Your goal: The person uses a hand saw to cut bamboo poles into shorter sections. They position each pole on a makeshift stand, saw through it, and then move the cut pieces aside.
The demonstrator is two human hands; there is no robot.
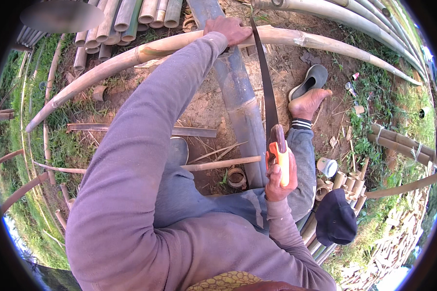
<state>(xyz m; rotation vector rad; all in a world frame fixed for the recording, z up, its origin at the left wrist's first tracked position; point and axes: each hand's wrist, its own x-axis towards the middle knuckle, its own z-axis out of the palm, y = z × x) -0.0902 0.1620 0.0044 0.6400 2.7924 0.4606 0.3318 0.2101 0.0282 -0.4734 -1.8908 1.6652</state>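
A long bamboo pole (320, 41) spans the view from left to right, bowed by the lens. My left hand (229, 31) is closed over its middle, where it crosses a thick, dark support beam (245, 114). In my right hand (282, 186) is the orange-and-yellow handle of a handsaw (269, 99). Its dark blade points away from me and crosses the pole just right of my left hand. Whether the teeth touch or have entered the bamboo, I cannot tell.
Cut bamboo lengths (126, 19) are stacked at the far left, with more poles (344, 17) at the far right. A grey slipper (310, 80) lies by my bare right foot. Near my right leg are a white tub (327, 167), short bamboo pieces (350, 183) and a dark cap (335, 218).
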